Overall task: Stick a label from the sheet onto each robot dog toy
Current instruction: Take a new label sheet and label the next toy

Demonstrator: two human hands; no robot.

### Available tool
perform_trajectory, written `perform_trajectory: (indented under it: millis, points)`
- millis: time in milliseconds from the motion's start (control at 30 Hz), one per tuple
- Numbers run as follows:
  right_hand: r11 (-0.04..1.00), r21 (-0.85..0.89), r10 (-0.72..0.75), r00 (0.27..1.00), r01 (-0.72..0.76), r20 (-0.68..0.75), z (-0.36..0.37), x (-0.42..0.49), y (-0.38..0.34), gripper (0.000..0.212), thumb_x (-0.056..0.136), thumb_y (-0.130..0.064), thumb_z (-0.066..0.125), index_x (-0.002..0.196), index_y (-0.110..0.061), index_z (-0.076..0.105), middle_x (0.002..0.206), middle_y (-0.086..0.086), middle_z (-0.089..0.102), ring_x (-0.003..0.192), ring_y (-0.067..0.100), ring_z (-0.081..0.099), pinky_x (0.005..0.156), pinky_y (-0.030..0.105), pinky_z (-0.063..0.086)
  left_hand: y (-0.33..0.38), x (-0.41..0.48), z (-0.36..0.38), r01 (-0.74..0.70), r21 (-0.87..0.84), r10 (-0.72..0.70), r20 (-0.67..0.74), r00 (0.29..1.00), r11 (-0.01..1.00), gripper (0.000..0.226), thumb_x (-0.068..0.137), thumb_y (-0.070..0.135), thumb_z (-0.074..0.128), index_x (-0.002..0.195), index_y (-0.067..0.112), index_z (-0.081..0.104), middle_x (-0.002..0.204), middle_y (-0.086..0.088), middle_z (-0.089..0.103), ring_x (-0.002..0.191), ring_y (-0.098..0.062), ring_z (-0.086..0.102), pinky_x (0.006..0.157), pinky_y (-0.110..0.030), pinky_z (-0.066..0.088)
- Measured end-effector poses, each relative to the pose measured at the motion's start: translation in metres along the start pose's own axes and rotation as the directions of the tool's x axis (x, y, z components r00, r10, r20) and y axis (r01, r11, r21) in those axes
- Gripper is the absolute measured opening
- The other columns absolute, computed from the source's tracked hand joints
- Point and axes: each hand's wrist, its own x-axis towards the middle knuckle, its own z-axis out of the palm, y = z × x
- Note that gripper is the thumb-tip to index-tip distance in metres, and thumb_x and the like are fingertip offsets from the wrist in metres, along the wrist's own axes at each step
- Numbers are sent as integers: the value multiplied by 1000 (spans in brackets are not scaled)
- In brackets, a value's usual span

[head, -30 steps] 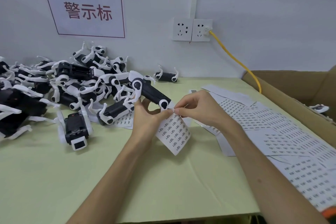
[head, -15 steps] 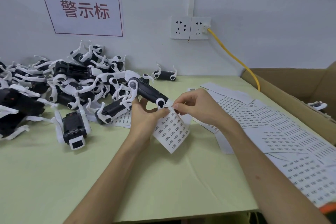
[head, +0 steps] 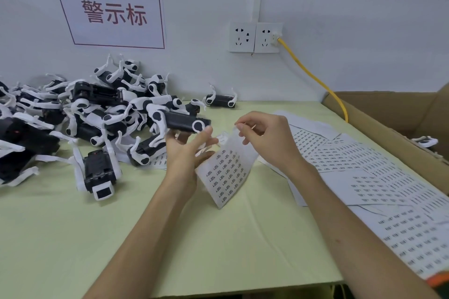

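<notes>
Black and white plastic robot dog toy (head: 180,122) was held above the table in the left hand (head: 188,150), lying roughly level, its fingers curled under the black body and the thumb up near the round white hip joint at the toy's right end. The same hand also held the white paper label sheet (head: 224,172), printed with rows of small black marks, which hung curved below and right of the toy, its lower corner close to the table. The right hand (head: 266,139) was at the sheet's upper edge, thumb and forefinger pinched together on something small and pale there, most likely a single label; too blurred to confirm. The other fingers were loosely bent. Left of the hands, a heap of black and white robot dog toys (head: 73,114) lay jumbled against the wall, with one toy (head: 99,175) lying apart at the front and another (head: 220,100) alone near the wall. More white label sheets (head: 359,172) were spread overlapping across the right side of the pale green table (head: 121,238). A brown cardboard box (head: 393,116) stood at the right edge. On the wall: a white sign with red characters (head: 111,9), a double white socket (head: 255,37), and a yellow cable (head: 313,77) running down from it.
</notes>
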Motion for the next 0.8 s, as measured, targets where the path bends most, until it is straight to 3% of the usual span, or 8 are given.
perform_trajectory:
  millis: [133,300,533,667,800]
  points:
    - [985,-74,-157,987,153,-41,15,-5,-7,8,92,-13,70,87,-16,75,70,-10,68,56,11,67,66,26,52,9,-7,1,96,-175,-72,142,987,980,46,88,16,75,124,10,48,102,-2,70,109,-27,75,81,-30,62]
    - [966,-101,-242,970,239,-18,20,-8,-10,8,92,-10,69,91,-14,76,77,-12,68,57,12,65,64,22,50,15,-13,3,142,-210,-98,205,974,967,61,79,20,77,125,15,38,137,-18,63,115,-28,72,93,-34,60]
    - [981,-29,-194,981,194,23,19,-8,-9,9,91,-10,72,89,-16,78,77,-11,71,53,14,66,61,20,50,17,-13,3,128,-194,-92,185,979,973,56,80,19,75,123,13,40,145,-25,57,117,-29,71,86,-30,61]
    - [991,5,-136,987,136,89,19,-8,-9,12,92,-12,71,90,-21,78,79,-9,72,54,13,69,63,26,53,17,-12,2,134,-167,-108,158,981,977,45,91,16,71,122,14,39,148,-22,56,117,-27,71,99,-40,57]
    - [996,57,-80,989,74,127,16,-9,-12,17,93,-8,69,95,-21,79,79,-8,74,57,14,70,65,27,56,17,-11,3,142,-175,-122,122,985,974,59,79,21,76,127,11,44,143,-21,60,115,-27,72,110,-49,49]
